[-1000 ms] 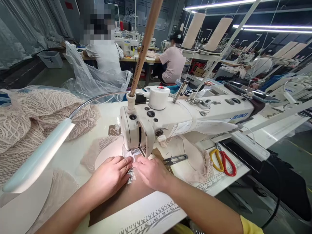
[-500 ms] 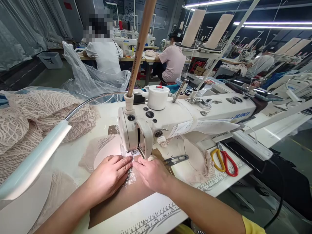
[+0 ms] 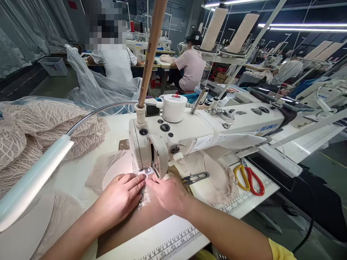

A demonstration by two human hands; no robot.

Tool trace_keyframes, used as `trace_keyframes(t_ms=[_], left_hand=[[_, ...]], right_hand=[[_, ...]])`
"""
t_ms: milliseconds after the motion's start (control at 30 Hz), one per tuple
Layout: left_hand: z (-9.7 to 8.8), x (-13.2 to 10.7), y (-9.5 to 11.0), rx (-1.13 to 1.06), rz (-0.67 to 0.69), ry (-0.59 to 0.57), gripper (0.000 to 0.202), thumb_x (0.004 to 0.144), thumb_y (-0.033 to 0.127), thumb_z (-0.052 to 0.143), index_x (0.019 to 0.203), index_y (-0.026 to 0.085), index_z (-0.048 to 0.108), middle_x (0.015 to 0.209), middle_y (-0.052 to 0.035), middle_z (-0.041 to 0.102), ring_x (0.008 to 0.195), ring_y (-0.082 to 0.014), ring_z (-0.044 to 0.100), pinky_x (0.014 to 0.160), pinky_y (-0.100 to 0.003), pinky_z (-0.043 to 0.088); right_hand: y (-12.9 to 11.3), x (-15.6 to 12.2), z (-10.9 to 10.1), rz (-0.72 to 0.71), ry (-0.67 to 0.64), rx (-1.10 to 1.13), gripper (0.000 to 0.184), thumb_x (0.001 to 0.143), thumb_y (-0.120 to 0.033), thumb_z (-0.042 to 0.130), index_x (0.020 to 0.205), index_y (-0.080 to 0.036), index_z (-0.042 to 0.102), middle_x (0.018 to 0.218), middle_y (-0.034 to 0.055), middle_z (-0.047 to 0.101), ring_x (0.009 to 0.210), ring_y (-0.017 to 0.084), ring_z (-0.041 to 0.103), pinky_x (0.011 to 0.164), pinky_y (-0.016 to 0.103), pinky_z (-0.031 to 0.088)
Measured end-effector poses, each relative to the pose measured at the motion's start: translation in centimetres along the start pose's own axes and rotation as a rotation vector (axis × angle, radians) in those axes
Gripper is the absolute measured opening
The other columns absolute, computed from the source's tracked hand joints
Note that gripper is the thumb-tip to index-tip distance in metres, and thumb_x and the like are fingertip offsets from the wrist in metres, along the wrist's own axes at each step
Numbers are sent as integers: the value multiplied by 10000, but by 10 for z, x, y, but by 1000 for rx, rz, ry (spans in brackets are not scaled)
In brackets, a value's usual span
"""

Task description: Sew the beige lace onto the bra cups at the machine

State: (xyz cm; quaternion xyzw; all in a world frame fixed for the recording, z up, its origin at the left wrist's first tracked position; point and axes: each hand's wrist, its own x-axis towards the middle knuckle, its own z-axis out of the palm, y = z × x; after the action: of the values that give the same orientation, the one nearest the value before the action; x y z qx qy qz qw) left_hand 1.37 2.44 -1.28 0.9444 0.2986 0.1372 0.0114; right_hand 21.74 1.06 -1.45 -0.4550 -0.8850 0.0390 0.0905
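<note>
A white sewing machine (image 3: 195, 135) stands across the table. My left hand (image 3: 120, 196) and my right hand (image 3: 169, 193) lie side by side just in front of its presser foot (image 3: 146, 169). Both press down with fingers flat on a small clear, patterned strip (image 3: 144, 196) that runs between them toward the needle. The strip rests on a brown sheet (image 3: 141, 220). Pale lace pieces (image 3: 108, 168) lie under the lamp light to the left of the foot.
A heap of beige lace (image 3: 40, 130) fills the left side, under a gooseneck lamp (image 3: 35, 177). Thread snips (image 3: 195, 177), a lace cup (image 3: 219, 180) and red-and-yellow scissors (image 3: 249, 179) lie to the right. A printed ruler (image 3: 173, 242) edges the table. Other people sit sewing behind.
Both hands stay in the same pose at the presser foot. The view has drifted slightly, and the strip between the hands looks a little shorter in front.
</note>
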Motion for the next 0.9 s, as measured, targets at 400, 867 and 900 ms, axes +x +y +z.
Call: trace_keyframes(t_ms=[400,867,900], left_hand=[[-2,5,-7,-34,-159,-86,308,926,284,431,1133,166,627,1167,-114,641,960,-263,556,809,-419,465],[2,1,-26,12,-326,26,339,913,328,455,1190,183,587,1305,-140,549,1199,-327,466,923,-493,424],[2,0,-28,12,-345,34,358,914,331,448,1216,182,572,1314,-141,542,1208,-331,457,926,-502,421]], right_hand=[[3,1,4,31,67,82,318,841,-146,456,1102,-215,624,972,67,611,836,190,524,690,290,378],[7,-2,7,27,71,174,373,886,-146,431,1208,-229,600,1067,64,644,874,183,584,767,280,448],[7,-2,7,29,64,171,370,890,-145,424,1203,-230,601,1041,62,647,846,178,587,741,271,449]])
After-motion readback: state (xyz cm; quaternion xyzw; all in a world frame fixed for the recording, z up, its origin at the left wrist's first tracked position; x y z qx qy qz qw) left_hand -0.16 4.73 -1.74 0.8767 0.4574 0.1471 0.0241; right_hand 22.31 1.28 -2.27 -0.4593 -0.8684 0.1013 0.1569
